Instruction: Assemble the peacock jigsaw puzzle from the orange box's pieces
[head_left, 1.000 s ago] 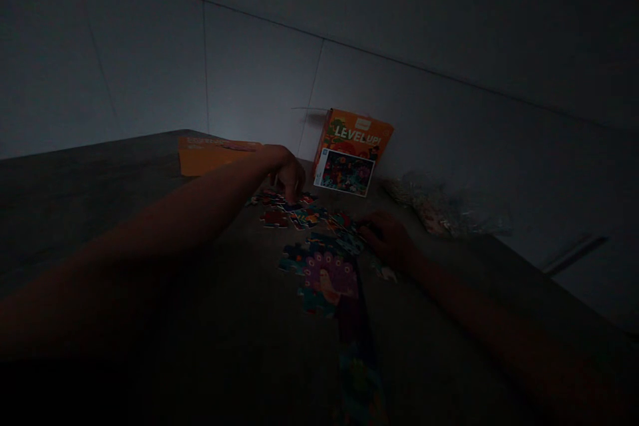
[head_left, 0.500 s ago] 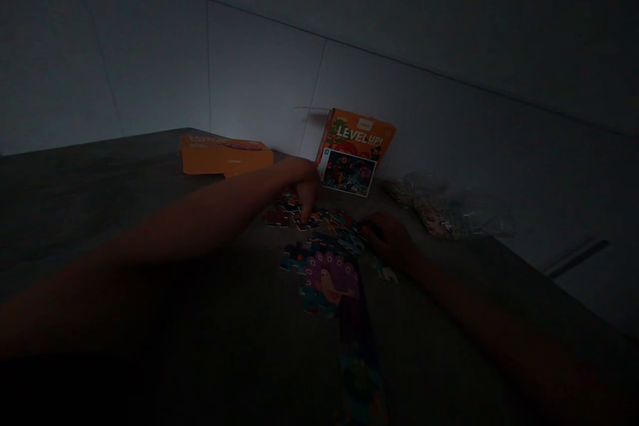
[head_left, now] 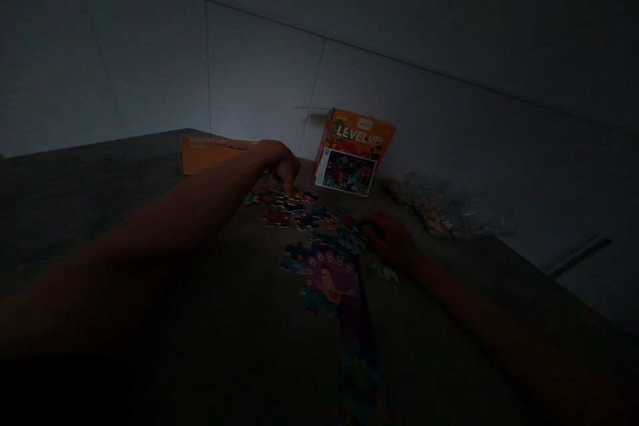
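In dim light, my left hand (head_left: 283, 163) reaches over the far heap of loose jigsaw pieces (head_left: 277, 217). Its index finger points down and its tip is on or just over the pieces; the other fingers curl back and hold nothing visible. My right hand (head_left: 388, 234) rests on the table at the right end of the heap, fingers bent, thumb apart from them, fingertips by the pieces. Nearer to me lies a joined jigsaw section (head_left: 332, 276) with a purple peacock, and a dark strip of it (head_left: 362, 373) runs toward me.
An orange puzzle box (head_left: 357, 140) marked "LEVEL UP!" leans upright against the tiled wall (head_left: 259, 73). Behind my left forearm lies another orange box part (head_left: 204, 156). Clear plastic bags (head_left: 444, 210) with pieces lie at right along the wall. A pale loose piece (head_left: 388, 273) sits below my right hand.
My left hand has moved left and away from me, from the middle of the heap to its far pieces. The right hand has stayed put.
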`<state>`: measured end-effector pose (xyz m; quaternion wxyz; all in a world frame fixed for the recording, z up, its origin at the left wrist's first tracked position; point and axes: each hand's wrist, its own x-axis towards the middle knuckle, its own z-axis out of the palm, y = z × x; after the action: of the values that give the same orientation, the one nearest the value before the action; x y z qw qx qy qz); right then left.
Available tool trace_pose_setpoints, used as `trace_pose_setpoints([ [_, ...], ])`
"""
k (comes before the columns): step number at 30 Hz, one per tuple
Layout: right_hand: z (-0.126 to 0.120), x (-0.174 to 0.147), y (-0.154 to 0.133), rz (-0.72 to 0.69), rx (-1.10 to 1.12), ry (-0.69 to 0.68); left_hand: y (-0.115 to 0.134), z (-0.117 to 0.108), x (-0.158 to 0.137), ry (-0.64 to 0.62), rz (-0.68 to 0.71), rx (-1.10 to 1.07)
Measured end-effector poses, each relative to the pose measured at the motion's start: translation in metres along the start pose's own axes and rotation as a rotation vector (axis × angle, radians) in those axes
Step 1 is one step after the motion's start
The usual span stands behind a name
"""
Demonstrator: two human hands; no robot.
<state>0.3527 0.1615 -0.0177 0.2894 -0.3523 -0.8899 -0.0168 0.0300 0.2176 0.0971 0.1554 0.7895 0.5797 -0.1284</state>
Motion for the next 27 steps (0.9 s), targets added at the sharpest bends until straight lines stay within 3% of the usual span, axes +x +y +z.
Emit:
trace_pose_setpoints([
  [3,0.000,0.000,0.001,0.001,-0.003,-0.004,0.011,0.005,0.003,0.037,0.125,-0.010],
  [8,0.000,0.000,0.002,0.001,-0.010,-0.008,0.052,0.017,0.005,0.101,0.389,-0.015],
  [14,-0.001,0.000,0.001,-0.021,-0.005,-0.009,0.089,0.043,0.019,0.094,0.636,-0.012],
  [18,-0.002,0.000,-0.001,-0.024,0.000,-0.008,0.089,0.045,0.025,0.107,0.691,-0.001],
  [27,-0.002,-0.001,-0.001,-0.017,0.014,-0.003,0.064,0.015,0.006,0.233,0.646,-0.014],
])
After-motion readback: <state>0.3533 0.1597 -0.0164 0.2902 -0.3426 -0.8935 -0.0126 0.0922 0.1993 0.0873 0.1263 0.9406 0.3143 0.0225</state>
